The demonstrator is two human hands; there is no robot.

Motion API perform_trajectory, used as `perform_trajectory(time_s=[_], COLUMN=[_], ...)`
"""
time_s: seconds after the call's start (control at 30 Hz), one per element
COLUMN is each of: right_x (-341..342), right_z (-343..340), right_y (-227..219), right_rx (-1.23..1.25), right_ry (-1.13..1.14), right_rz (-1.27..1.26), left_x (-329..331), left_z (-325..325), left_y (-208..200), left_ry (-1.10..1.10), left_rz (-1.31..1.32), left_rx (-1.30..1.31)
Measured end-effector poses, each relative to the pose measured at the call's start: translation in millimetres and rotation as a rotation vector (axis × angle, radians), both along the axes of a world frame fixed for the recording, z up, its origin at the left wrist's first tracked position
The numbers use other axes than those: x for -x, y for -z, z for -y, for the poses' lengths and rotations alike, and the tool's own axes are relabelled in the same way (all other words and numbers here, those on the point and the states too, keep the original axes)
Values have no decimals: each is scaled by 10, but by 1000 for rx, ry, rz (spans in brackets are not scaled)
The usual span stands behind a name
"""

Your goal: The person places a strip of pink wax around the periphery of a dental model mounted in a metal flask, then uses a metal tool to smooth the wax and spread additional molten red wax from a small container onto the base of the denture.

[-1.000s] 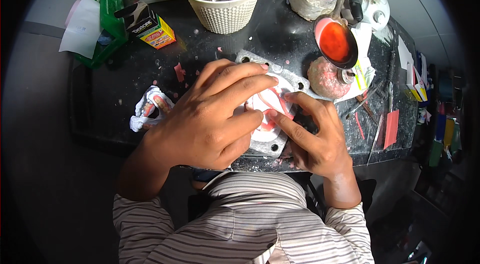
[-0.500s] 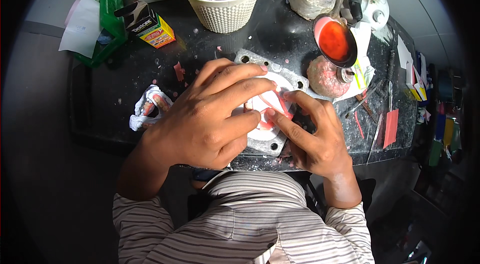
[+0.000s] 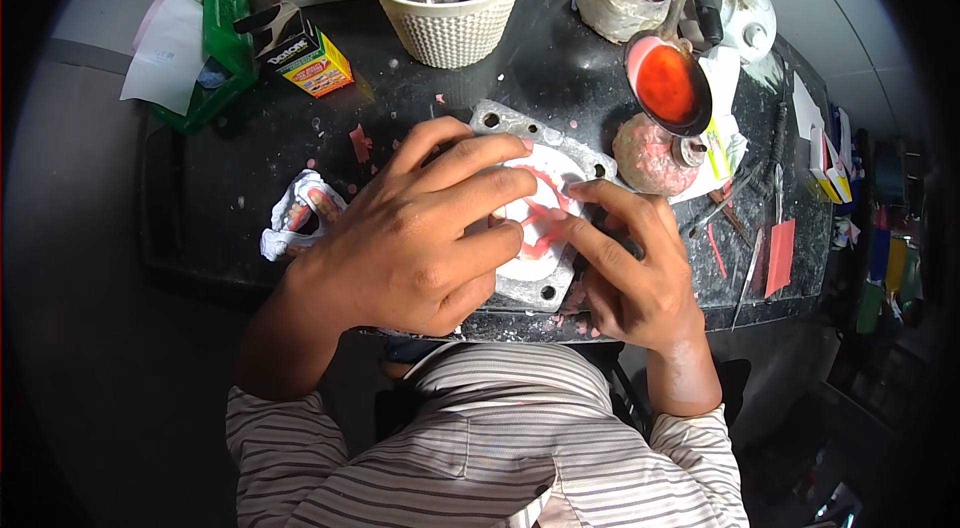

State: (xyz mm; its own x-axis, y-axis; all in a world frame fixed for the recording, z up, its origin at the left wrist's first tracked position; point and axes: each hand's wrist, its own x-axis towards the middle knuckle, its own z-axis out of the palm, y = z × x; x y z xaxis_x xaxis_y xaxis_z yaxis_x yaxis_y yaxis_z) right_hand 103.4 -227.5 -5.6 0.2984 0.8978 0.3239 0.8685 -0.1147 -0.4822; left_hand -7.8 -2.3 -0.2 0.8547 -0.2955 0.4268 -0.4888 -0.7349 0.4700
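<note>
Head view: metal flask (image 3: pixel 545 218) lies under left hand (image 3: pixel 420 228), right hand (image 3: pixel 630 268).

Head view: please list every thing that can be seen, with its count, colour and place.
Metal flask half: one, grey, centre of bench, under both hands.
White plaster with pink wax: one, inside the flask.
Plaster dental cast: one, white and pink, left of the left hand.
Basket of tools: one, cream, top centre.
Small box: one, yellow and green, upper left.
Green tray: one, upper left.
Bowl: one, red inside, upper right.
Bench: one, black.
Left hand: pressing on the flask.
Right hand: fingertips on the wax.
</note>
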Motion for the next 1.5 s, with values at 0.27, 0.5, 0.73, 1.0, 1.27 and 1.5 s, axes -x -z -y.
perform_trajectory(time_s=[0.27,0.5,0.73,1.0,1.27,1.5], right_x=[35,26,30,32,30,28], right_z=[-35,-42,-41,-35,-32,-18], right_y=[8,0,1,-32,10,13], right_rx=[32,35,37,53,42,39], right_ry=[44,30,36,32,22,19], right_rz=[-54,-41,-25,-24,-16,-3], left_x=[26,45,38,48,60,55], left_z=[23,38,20,36,48,48], left_y=[5,-4,-28,-23,-8,-22], left_ry=[-27,-49,-54,-63,-73,-68], left_rz=[19,22,-7,7,4,4], left_rx=[-9,-39,-40,-84,-94,-100])
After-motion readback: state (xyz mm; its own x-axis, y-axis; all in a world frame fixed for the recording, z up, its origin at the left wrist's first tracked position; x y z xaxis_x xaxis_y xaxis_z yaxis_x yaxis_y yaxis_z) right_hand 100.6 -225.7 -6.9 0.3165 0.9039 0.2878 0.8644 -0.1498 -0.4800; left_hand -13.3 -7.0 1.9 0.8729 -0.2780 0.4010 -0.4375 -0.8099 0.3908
